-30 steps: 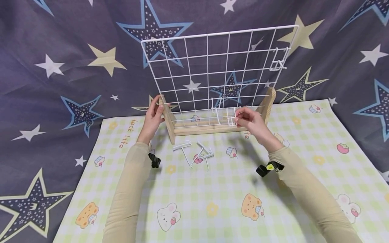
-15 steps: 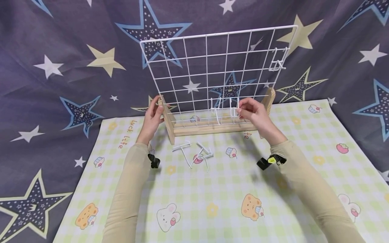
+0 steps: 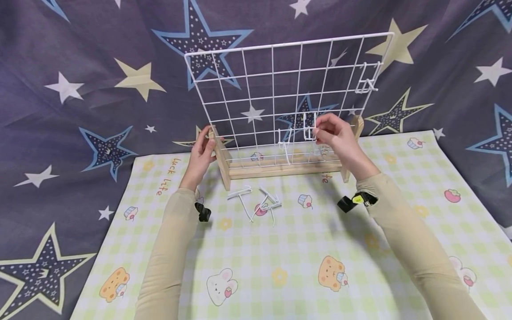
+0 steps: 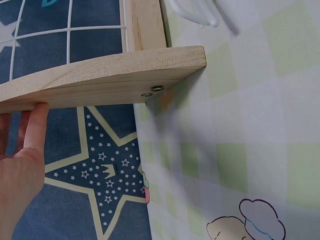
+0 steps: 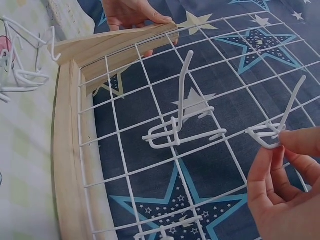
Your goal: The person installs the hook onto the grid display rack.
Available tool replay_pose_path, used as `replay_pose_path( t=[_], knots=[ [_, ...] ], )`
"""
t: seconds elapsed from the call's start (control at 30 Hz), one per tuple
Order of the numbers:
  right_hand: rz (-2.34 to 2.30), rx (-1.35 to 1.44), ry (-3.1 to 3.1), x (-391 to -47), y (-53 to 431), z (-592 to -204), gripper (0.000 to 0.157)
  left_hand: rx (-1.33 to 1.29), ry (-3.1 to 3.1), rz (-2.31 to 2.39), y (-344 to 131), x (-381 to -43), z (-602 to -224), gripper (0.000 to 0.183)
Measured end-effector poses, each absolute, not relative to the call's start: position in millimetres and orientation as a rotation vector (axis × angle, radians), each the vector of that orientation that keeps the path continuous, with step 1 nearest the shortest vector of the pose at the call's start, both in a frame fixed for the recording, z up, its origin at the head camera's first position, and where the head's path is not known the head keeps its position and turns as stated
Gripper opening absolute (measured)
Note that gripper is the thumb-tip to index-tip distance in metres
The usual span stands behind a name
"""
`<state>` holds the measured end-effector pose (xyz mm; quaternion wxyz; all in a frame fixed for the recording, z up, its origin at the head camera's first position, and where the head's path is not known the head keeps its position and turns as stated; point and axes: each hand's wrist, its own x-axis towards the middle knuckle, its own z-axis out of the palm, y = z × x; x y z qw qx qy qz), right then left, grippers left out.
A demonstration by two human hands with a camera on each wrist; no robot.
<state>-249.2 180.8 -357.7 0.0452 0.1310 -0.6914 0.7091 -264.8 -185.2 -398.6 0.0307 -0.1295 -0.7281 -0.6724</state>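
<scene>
A white wire grid panel (image 3: 273, 94) stands in a wooden stand (image 3: 280, 169). At the stand's left side panel (image 4: 107, 75), my left hand (image 3: 200, 152) grips the upper edge between thumb and fingers. My right hand (image 3: 338, 137) pinches a white wire hook (image 5: 267, 136) against the grid's lower right part; its prong points outward. Left of it, another white hook (image 5: 182, 132) hangs on the grid. A third hook (image 3: 366, 84) hangs near the upper right corner. Part of one more hook (image 5: 165, 234) shows at the bottom of the right wrist view.
Several loose white hooks (image 3: 258, 203) lie on the checked tablecloth (image 3: 256, 249) in front of the stand. A dark star-patterned curtain (image 3: 100, 89) hangs behind the table. The stand's right side panel (image 3: 357, 126) is partly behind my right hand.
My right hand has moved up along the grid with the hook, from near the base to a higher wire. My left hand stays on the wooden side panel.
</scene>
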Motion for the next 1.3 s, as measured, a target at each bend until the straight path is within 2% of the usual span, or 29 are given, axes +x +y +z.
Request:
replay_pose_path(
  t=[0.3,0.53,0.63,0.87,1.17,1.3],
  knots=[
    [2.075,0.43,-2.156,-255.8,180.7,-346.4,0.014,-0.403,-2.237,-2.081,-186.6,-265.5,-400.0,0.052],
    [2.084,0.31,-2.117,-261.3,173.9,-342.6,0.008,-0.408,-2.236,-2.083,-187.1,-265.7,-399.5,0.052],
    [2.087,0.221,-2.111,-263.0,170.4,-345.0,0.008,-0.419,-2.241,-2.077,-187.2,-265.3,-399.5,0.052],
    [2.057,0.176,-2.149,-261.2,168.6,-355.7,0.018,-0.426,-2.236,-2.079,-186.4,-264.6,-398.8,0.052],
    [2.074,0.183,-2.164,-255.5,170.0,-367.1,0.013,-0.433,-2.219,-2.093,-185.4,-264.8,-397.9,0.052],
    [2.076,0.216,-2.169,-253.1,172.3,-375.3,0.016,-0.422,-2.217,-2.096,-186.4,-264.3,-398.8,0.052]
  ],
)
